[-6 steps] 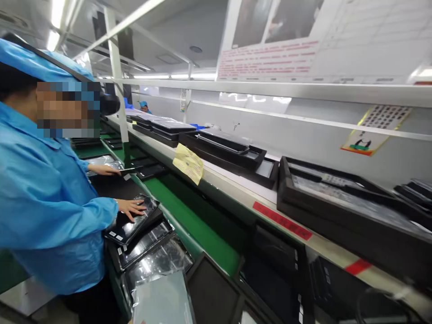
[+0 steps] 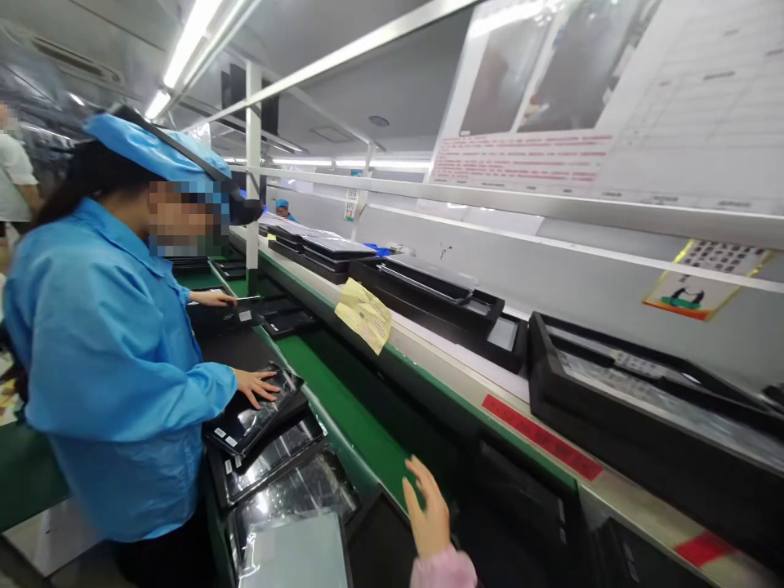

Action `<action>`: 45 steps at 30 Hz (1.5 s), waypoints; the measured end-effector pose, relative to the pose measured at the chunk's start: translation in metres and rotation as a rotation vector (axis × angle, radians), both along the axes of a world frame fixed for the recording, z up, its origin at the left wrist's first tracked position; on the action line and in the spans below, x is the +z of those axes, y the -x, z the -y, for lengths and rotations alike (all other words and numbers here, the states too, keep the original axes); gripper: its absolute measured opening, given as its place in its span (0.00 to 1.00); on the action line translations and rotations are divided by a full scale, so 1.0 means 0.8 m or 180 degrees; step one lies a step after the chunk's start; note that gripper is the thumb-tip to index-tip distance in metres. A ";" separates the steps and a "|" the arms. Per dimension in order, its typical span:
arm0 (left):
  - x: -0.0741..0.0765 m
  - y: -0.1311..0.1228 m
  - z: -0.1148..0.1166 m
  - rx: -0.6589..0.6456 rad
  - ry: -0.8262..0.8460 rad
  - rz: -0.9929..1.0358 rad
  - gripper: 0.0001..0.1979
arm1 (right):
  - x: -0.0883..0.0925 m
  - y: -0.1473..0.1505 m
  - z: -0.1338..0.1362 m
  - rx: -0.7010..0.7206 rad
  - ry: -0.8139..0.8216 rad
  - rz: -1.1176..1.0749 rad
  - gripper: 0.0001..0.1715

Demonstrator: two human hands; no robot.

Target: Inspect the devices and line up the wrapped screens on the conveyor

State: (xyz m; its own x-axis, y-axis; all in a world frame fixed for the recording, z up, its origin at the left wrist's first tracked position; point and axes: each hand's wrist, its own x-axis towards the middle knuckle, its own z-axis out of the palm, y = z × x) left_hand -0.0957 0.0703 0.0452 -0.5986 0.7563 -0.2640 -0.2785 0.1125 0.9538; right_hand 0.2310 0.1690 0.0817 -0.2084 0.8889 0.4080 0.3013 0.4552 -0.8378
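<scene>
My right hand (image 2: pixel 429 510), in a pink sleeve, reaches up from the bottom edge over the green conveyor's near side. Its thumb and fingers are apart, and nothing shows between them. A dark tray (image 2: pixel 380 535) lies just left of the hand, and I cannot tell whether they touch. Further left is a flat grey panel (image 2: pixel 294 551) in clear film. Behind it, black glossy screen panels (image 2: pixel 306 482) in film overlap in a stack. My left hand is out of view.
A co-worker (image 2: pixel 116 359) in blue stands at left, one hand (image 2: pixel 256 385) flat on a black panel. The green conveyor belt (image 2: pixel 352 437) runs beside a ledge with black foam trays (image 2: pixel 643 425). A yellow paper (image 2: pixel 364 314) hangs from the ledge; white rails cross above.
My right hand has come into view from the bottom. The view has shifted, so the co-worker and ledge appear further right and lower. The co-worker's hand still rests on the black panel.
</scene>
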 end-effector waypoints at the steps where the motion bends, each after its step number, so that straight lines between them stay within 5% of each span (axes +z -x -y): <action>1: 0.010 0.022 -0.012 0.0030 -0.0203 -0.0037 0.20 | 0.025 0.037 -0.023 0.0206 -0.0355 0.0115 0.21; 5: 0.035 0.095 -0.053 0.0137 -0.1032 -0.0230 0.28 | 0.114 0.159 -0.109 0.0227 -0.0939 -0.0181 0.26; 8: 0.033 0.123 -0.074 0.0139 -0.1370 -0.0320 0.37 | 0.147 0.209 -0.152 -0.0006 -0.0951 -0.0328 0.30; 15: 0.009 0.149 -0.095 -0.0125 -0.1169 -0.0178 0.29 | 0.159 0.235 -0.174 -0.0408 -0.1154 -0.0107 0.25; 20: 0.016 0.169 -0.121 -0.1026 -0.0650 0.0053 0.10 | 0.161 0.238 -0.173 -0.0479 -0.1207 -0.0052 0.24; 25: 0.013 0.172 -0.127 -0.1789 -0.0176 0.0246 0.26 | 0.160 0.238 -0.175 -0.0538 -0.1174 -0.0149 0.23; 28: 0.005 0.164 -0.117 -0.1743 -0.0097 0.0274 0.28 | 0.158 0.239 -0.179 -0.0610 -0.1075 -0.0262 0.22; 37: 0.008 0.104 -0.094 -0.0742 -0.0073 0.0240 0.11 | 0.160 0.242 -0.180 -0.0464 -0.1022 -0.0510 0.18; 42: -0.011 0.010 0.005 -0.0220 0.0115 0.0103 0.15 | 0.159 0.226 -0.162 -0.0161 -0.1058 -0.0731 0.16; 45: -0.021 -0.051 0.074 -0.0100 0.0225 0.0000 0.17 | 0.141 0.204 -0.109 -0.0181 -0.0863 -0.1042 0.18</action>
State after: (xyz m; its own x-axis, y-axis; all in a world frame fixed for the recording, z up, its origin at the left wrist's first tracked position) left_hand -0.0549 0.0108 0.0286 -0.5748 0.7543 -0.3172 -0.2737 0.1881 0.9432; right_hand 0.0678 0.2565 0.1946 0.0172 0.7467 0.6649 0.0703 0.6625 -0.7458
